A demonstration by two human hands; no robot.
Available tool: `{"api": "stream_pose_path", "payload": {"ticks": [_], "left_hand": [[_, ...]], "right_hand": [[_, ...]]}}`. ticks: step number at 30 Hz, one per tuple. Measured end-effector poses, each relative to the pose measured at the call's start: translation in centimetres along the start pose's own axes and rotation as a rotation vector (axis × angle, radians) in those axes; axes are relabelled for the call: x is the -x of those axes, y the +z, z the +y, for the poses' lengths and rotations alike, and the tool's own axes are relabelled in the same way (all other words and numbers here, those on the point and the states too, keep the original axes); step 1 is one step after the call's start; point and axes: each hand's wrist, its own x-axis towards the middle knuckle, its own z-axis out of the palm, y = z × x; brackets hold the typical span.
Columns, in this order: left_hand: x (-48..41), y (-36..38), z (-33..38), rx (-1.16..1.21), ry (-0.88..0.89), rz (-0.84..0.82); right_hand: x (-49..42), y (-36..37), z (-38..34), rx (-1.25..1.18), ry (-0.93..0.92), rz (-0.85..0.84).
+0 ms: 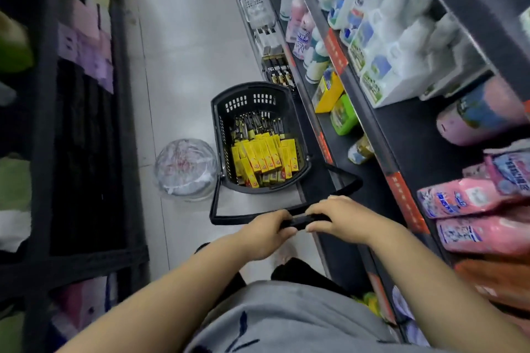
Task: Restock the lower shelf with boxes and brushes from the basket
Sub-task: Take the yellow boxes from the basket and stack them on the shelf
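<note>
Both hands close on the long pull handle (304,219) of the black basket (220,129), the left hand (268,231) with fingers curled over the bar from its own side, the right hand (335,216) just beside it and wrapped over the same grip; neither holds any goods. Holding it at the end of the handle, the person can probably steer or park the basket without stooping, so I judge this a positioning step, with nothing yet lifted out. The basket stands on the floor ahead of the hands, close against the lower shelf (311,180) that runs past the right hand; yellow boxes (263,159) fill the end nearer the hands and dark carded brushes (255,126) lie beyond them. Further along the same shelf, past the basket, sit similar dark packs (279,73), likely the spot to fill. A clear bagged bundle (185,166) rests on the floor ahead of the left hand.
</note>
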Motion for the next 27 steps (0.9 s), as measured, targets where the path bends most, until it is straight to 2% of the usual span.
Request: {"api": "stream_pose_path", "payload": {"ticks": [2, 4, 7, 10, 13, 15, 18, 23, 27], "left_hand": [[-1.0, -2.6, -0.4, -0.012, 0.046, -0.082], [-2.3, -5.5, -0.7, -0.032, 0.106, -0.145], [-4.1, -10.4, -0.8, -0.04, 0.15, -0.162], [-6.1, -14.7, -0.7, 0.075, 0.169, -0.176], [-8.2, -17.9, -0.4, 0.247, 0.13, -0.196], [-9.9, -19.7, -0.2, 0.242, 0.119, -0.207], [-12.6, -23.1, 0.0, 0.208, 0.126, -0.252], [-15.9, -30.2, 0.4, 0.024, 0.116, -0.142], [-18.3, -34.6, 2.3, -0.385, 0.06, -0.199]], "right_hand": [[-1.3, -2.0, -0.4, -0.055, 0.026, -0.006], [-2.4, -3.9, -1.0, -0.13, 0.045, 0.069], [-3.8, -6.4, -2.5, -0.198, 0.116, 0.318], [-5.8, -8.7, -4.2, -0.317, 0.248, 0.592], [-8.0, -10.4, -4.6, -0.446, 0.34, 0.729], [-9.4, -11.6, -4.2, -0.549, 0.365, 0.794], [-12.3, -13.5, -3.3, -0.679, 0.332, 0.87], [-17.9, -18.3, -3.6, -0.774, 0.359, 0.854], [-21.0, -20.4, -4.8, -0.881, 0.407, 0.8]]}}
